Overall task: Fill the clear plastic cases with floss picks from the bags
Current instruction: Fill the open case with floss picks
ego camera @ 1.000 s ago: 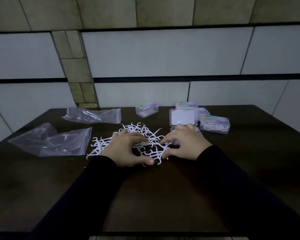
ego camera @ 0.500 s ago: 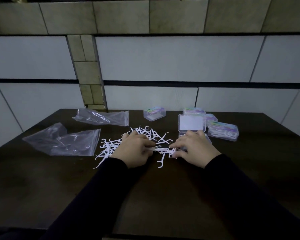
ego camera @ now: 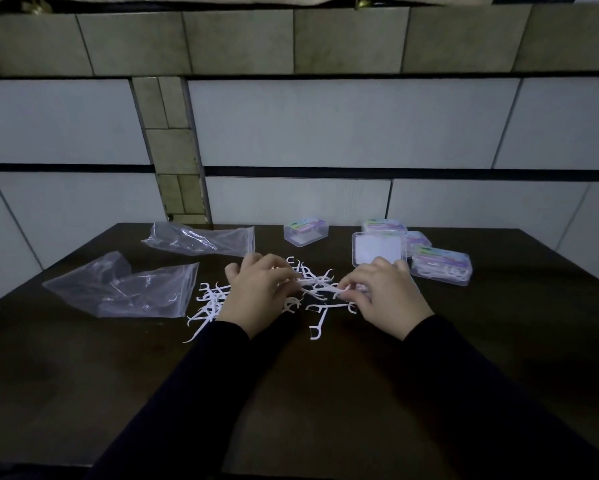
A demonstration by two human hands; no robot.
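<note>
- Near the middle of the frame the left hand (ego camera: 256,294) hovers over a loose pile of white floss picks (ego camera: 211,303) on the dark table (ego camera: 83,375); its fingers are curled and its fingertips pinch one end of a small bunch of picks (ego camera: 317,285).
- The right hand (ego camera: 383,294), just right of centre, pinches the other end of that same bunch between thumb and curled fingers, so the bunch spans the gap between the two hands.
- More picks lie scattered under and around both hands; one single pick (ego camera: 320,322) lies alone a little below the gap, closer to the bottom of the frame.
- Above the right hand an open clear case (ego camera: 377,249) shows its raised lid; the hand hides its lower half.
- To the right of it sits a filled case (ego camera: 441,266) with white picks showing through its side, and two more closed cases (ego camera: 383,226) are grouped behind it.
- Another closed clear case (ego camera: 305,231) stands apart, above the centre of the pile, near the table's far edge.
- A crumpled clear bag (ego camera: 125,289) lies in the left middle of the frame, just beside the pile.
- A second clear bag (ego camera: 201,239) lies above it, toward the far edge.
- Dark sleeves (ego camera: 187,393) cover both forearms.
</note>
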